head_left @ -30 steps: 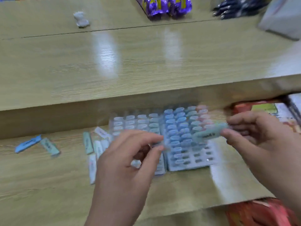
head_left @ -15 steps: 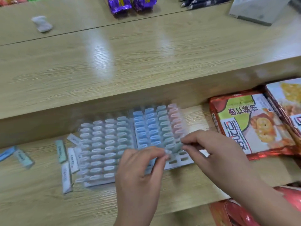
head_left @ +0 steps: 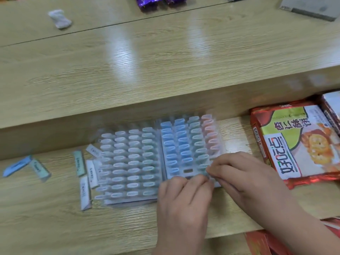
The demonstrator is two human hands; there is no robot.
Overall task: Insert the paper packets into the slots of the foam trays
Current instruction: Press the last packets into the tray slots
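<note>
Two foam trays sit side by side, edges touching, on a pale wood-grain lower shelf (head_left: 46, 218). Behind them a step rises to a wider upper level (head_left: 165, 70) of the same wood, glossy with light streaks. The whole view is slightly blurred.

The left tray (head_left: 128, 199) is filled with rows of pale, whitish packets standing in its slots. The right tray (head_left: 181, 175) holds columns of blue, green and pink packets, and one empty slot (head_left: 187, 170) shows in its near row.

Both hands meet over the near edge of the right tray. The right hand (head_left: 244, 179) comes in from the right, thumb and forefinger pressed together on a small green packet (head_left: 205, 174) just above the tray's near rows. The left hand (head_left: 184, 197) comes from below with its fingers curled and its fingertips against the same spot. Blur hides whether it actually grips the packet.

Several loose packets (head_left: 86, 173) lie flat just left of the left tray, with a blue packet (head_left: 16, 166) and a pale green one (head_left: 39, 169) further left, well apart from the trays.

A snack bag (head_left: 298, 144) lies near the right tray's right side, close to the right hand. Red packaging (head_left: 257, 243) shows below the shelf's front edge. Bare wood runs between the trays and that front edge, and across the left of the shelf.

On the far upper level are purple wrappers (head_left: 149, 1), a crumpled white wad (head_left: 59, 19) and a grey box (head_left: 309, 8).
</note>
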